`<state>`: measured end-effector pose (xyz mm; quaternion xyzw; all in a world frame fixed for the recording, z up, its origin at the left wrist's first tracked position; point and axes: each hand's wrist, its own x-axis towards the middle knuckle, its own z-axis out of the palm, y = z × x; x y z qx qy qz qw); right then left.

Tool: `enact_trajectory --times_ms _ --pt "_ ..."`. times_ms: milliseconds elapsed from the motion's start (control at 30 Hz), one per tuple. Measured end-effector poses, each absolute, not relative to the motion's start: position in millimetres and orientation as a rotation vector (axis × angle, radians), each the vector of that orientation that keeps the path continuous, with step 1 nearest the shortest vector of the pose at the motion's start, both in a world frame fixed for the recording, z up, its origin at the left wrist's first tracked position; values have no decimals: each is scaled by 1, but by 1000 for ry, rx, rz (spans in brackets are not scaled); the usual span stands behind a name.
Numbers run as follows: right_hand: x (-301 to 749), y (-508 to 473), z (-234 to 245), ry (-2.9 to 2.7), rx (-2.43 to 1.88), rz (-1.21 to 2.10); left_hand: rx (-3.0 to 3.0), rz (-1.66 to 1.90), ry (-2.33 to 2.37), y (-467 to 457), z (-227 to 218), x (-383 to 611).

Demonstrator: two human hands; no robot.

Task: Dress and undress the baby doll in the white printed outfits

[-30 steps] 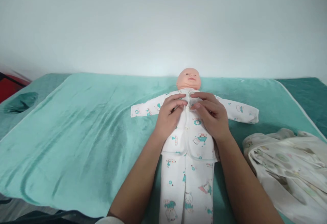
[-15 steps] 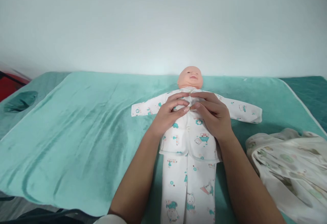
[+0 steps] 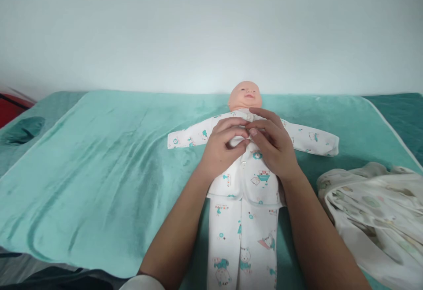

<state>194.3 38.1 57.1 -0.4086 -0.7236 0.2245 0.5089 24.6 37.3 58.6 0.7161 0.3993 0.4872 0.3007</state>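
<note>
1. The doll (image 3: 245, 95) lies on its back on a light green sheet (image 3: 99, 171), its head close to the sheet's far edge, where a pale wall (image 3: 211, 30) rises behind it. The sheet's near edge shows below and to the left of the doll.
2. Left of the doll I see a broad, creased stretch of sheet, the widest room for an arm to move; on its right the room is narrower, ending at a slanting hem.
3. Both hands meet on the doll's chest, over its printed shirt (image 3: 231, 175). The right hand (image 3: 277, 142) pinches the shirt's front edge between thumb and fingers; the left hand (image 3: 221, 146) has bent fingers touching the same place, though I cannot tell whether they grip.
4. Against half a second ago, the right forefinger reaches higher, towards the doll's neck, apart from the left forefinger it had met; the left thumb sits slightly lower. The doll keeps its outstretched pose.
5. Below the hands, a button (image 3: 243, 164) shows on the doll's belly, and trousers (image 3: 224, 219) cover its legs.
6. A heap of patterned cloth (image 3: 373, 210) lies right of the doll, just beside the right forearm and in its way on that side.
7. Far left of the doll are a dark hollow (image 3: 23, 130) and something red (image 3: 11, 110).
</note>
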Motion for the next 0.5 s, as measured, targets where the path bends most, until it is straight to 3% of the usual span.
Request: enact_trajectory --times_ms 267,500 --pt "196 39 58 -1804 -1011 523 1639 1248 982 38 62 20" --pt "193 30 69 -1711 -996 542 1753 1128 931 40 62 14"
